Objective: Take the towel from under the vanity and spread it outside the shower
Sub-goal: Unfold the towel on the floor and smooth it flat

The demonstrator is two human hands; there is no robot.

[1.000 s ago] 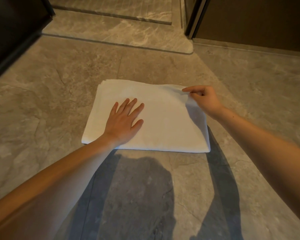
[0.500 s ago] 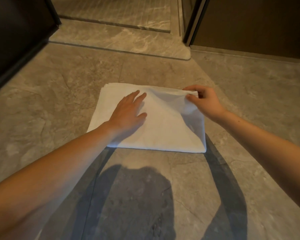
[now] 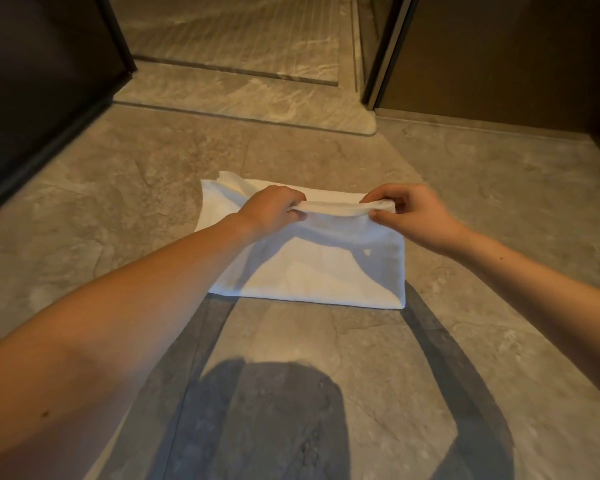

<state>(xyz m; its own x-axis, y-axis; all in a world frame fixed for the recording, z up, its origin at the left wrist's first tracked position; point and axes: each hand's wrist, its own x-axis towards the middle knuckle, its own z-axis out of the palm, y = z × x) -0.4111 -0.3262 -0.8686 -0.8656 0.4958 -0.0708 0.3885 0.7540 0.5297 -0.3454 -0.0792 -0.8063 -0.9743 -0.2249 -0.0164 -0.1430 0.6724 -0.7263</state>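
While both bare arms reach out over the bathroom floor (image 3: 111, 216), a person lifts the top layer of a folded white towel (image 3: 326, 271) that lies flat on grey-brown, stone-look tiles. The left hand (image 3: 274, 209) has its fingers curled round the raised edge near the towel's middle; the right hand (image 3: 413, 216) pinches the same edge between thumb and forefinger at the towel's right side. Between the two hands the edge is bunched into a soft roll held clear of the layers below, which stay on the floor, with a loose corner poking out at the far left.

The towel sits just short of a raised, paler marble sill (image 3: 257, 95) with a rounded right end, which runs across the floor beyond it. Behind the sill, a shower floor (image 3: 239, 29) cut with fine parallel grooves stretches away. A dark panel (image 3: 32, 81) with a black base strip lines the left of the room, and a slim metal door frame (image 3: 385, 53) stands at the right end of the sill beside a plain brown wall (image 3: 499, 46) with a low skirting.

Warm light falls from behind the person, throwing a dark shadow (image 3: 274, 410) of head and both arms across the tiles nearest the viewer, its two arm bands running up to the towel's near edge. Veins and hairline joints show in the matte tile surface.
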